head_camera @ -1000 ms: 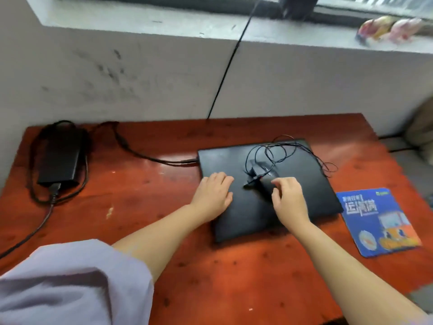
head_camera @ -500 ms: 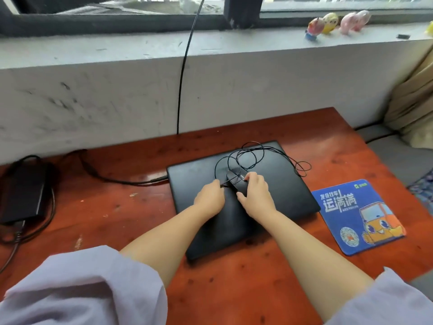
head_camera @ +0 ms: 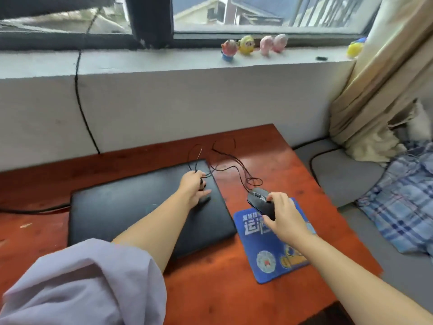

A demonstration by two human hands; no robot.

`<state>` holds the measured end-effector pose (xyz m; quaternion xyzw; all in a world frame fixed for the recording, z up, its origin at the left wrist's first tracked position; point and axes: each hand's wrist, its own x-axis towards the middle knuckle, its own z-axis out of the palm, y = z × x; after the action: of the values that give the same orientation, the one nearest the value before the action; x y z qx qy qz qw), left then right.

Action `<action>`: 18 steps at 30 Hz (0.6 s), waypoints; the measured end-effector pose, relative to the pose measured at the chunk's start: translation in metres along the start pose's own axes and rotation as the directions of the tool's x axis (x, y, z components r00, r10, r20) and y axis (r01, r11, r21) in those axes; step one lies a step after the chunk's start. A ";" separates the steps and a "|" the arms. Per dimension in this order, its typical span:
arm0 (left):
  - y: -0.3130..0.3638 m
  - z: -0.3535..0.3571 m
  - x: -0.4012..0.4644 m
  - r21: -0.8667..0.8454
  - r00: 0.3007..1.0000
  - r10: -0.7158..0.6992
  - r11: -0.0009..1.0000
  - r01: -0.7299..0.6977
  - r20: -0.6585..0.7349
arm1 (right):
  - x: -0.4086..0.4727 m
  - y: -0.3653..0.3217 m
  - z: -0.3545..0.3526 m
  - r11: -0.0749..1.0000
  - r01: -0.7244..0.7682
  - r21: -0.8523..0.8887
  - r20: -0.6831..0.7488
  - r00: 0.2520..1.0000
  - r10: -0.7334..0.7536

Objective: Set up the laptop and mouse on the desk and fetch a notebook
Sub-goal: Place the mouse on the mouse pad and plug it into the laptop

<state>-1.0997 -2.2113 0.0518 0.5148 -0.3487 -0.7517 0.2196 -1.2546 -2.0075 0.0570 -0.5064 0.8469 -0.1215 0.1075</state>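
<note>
A closed black laptop (head_camera: pixel 131 207) lies flat on the red-brown desk (head_camera: pixel 222 289). My right hand (head_camera: pixel 284 216) grips a black wired mouse (head_camera: pixel 260 199) at the far edge of a blue mouse pad (head_camera: pixel 262 252), just right of the laptop. My left hand (head_camera: pixel 193 187) hovers over the laptop's far right corner, pinched on the mouse cable (head_camera: pixel 234 168). The thin cable loops loosely across the desk between both hands. No notebook is in sight.
A thicker black power cord (head_camera: pixel 32 211) enters the laptop's left side. Small toy figures (head_camera: pixel 248 45) stand on the windowsill. A wall cable (head_camera: pixel 82 109) hangs down to the desk's back edge. Right of the desk lie a grey cushion, a plaid cloth (head_camera: pixel 403 198) and a beige curtain.
My right hand has carried the mouse off the laptop lid to the mouse pad. My left hand has picked up the cable and drawn it out. The view has swung right and upward.
</note>
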 end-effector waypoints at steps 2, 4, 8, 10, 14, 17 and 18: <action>-0.005 0.040 0.009 0.004 0.998 -0.024 1.000 0.023 0.052 | -0.018 0.034 0.002 0.997 -0.075 0.020 0.009 0.997 0.075; -0.016 0.074 0.015 0.072 0.994 -0.060 0.996 0.053 0.096 | -0.032 0.057 0.009 0.990 -0.138 0.024 0.027 0.990 0.137; -0.037 0.105 0.027 0.333 0.991 -0.024 0.943 -0.022 0.133 | -0.043 0.070 0.025 0.978 -0.206 0.042 0.058 0.977 0.203; -0.039 0.106 0.033 0.428 0.988 0.037 0.898 -0.099 0.150 | -0.038 0.069 0.028 0.977 -0.213 0.018 0.064 0.975 0.211; -0.022 0.099 0.035 0.636 0.955 0.116 0.723 -0.270 0.274 | -0.007 0.067 0.013 0.976 -0.199 0.087 0.069 0.979 0.193; -0.004 0.096 0.023 0.729 0.917 0.061 0.587 -0.352 0.393 | 0.028 0.045 -0.004 0.923 -0.140 0.357 0.050 0.990 0.131; 0.002 0.094 0.018 0.744 0.914 0.033 0.570 -0.350 0.405 | 0.038 0.032 -0.009 0.889 -0.116 0.443 0.025 0.993 0.117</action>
<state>-1.1941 -2.1969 0.0636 0.3754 -0.7367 -0.5621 -0.0197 -1.3015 -2.0259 0.0531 -0.4166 0.8259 -0.3052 0.2261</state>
